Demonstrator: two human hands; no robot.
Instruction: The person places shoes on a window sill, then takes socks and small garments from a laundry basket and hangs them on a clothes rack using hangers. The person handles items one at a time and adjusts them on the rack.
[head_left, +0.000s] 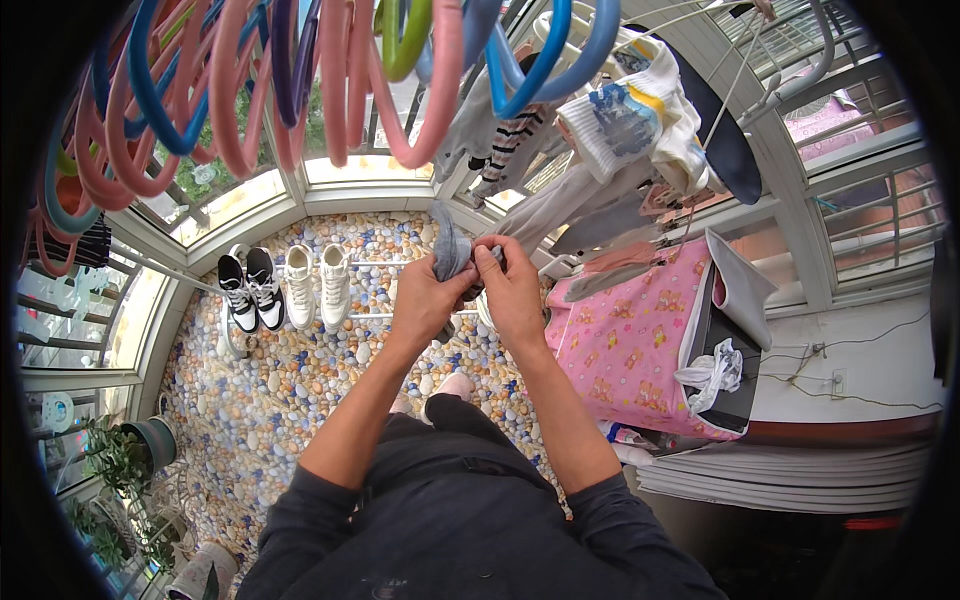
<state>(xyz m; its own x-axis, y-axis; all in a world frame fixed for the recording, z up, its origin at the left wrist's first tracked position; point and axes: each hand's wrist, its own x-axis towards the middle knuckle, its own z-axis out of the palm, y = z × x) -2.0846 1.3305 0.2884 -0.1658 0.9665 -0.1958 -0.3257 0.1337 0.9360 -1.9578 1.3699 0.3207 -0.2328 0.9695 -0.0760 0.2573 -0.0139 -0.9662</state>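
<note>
Both my hands meet in front of my body, at the middle of the view. Between them is a small grey knit piece that looks like a sock (451, 251). My left hand (424, 300) grips it, and one end stands up above the thumb. My right hand (511, 296) pinches its other side, the fingertips close against the left ones. A darker part of the cloth shows below the fingers, mostly hidden by the hands. Whether it is one sock or two cannot be told.
Colourful plastic hangers (345, 82) hang overhead. Laundry, including a white knit garment (615, 120), hangs at right above a pink bear-print cover (622, 337). Black-and-white sneakers (262, 285) and white sneakers (334, 285) stand at left on a rack. Potted plants (150, 442) line the lower left.
</note>
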